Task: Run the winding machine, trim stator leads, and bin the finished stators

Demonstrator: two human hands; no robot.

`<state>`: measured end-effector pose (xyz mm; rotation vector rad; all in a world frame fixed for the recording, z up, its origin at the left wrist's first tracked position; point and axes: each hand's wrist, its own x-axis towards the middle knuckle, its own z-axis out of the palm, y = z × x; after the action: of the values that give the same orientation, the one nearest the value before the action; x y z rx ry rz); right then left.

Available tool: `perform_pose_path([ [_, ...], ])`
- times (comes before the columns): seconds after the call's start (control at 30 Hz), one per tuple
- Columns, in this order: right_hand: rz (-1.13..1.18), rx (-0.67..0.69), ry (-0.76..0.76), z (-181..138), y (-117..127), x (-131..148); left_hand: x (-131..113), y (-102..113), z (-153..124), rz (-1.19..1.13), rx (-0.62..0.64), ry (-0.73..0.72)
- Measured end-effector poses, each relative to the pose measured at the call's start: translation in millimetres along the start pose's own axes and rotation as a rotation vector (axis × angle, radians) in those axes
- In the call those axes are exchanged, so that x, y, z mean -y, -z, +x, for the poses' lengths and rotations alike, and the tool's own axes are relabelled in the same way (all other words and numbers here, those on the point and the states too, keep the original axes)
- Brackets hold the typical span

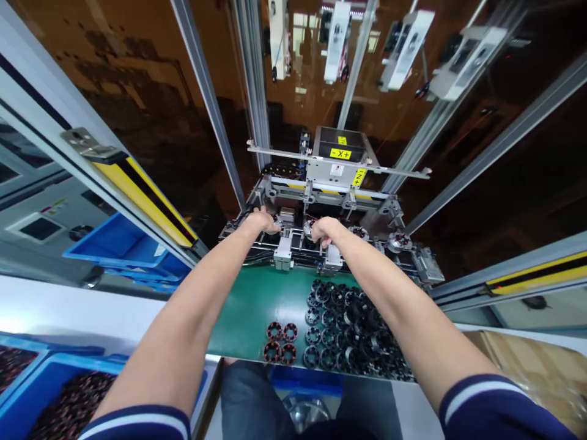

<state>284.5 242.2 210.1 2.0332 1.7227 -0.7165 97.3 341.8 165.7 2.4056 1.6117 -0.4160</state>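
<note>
Both hands are in at the fixture row: left hand [265, 221] curled over a wound ring [276, 217] at its fingertips, right hand [324, 231] fisted on a second ring [309, 227] just left of its knuckles. Can't tell if either is clamped or only pressing. Reads as seating rings on nests; next needs bore square over the post, straight push down. Rings lie flat, bore axis up, no long axis; ring pile [348, 330] sits back by the right forearm on the green mat [247, 305].

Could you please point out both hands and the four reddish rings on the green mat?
left hand [265, 220], head view, back of the hand.
right hand [325, 230], head view, back of the hand.
reddish rings [270, 331], head view, rim of the far-left ring.
</note>
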Motion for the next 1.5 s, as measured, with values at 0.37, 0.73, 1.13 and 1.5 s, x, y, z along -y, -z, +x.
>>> perform_pose_path([
  [0.37,-0.168,-0.153,0.445,-75,-69,35,67,-47,-120,-0.012,0.06,-0.303],
  [0.73,-0.239,-0.202,0.437,-78,-245,143,66,-216,-236,-0.045,0.038,-0.062],
  [1.13,-0.349,-0.198,0.648,-144,-299,138,62,-260,-286,-0.144,0.101,-0.126],
  [1.5,-0.173,-0.331,0.729,-151,-192,27,62,-223,-304,-0.124,0.241,-0.158],
])
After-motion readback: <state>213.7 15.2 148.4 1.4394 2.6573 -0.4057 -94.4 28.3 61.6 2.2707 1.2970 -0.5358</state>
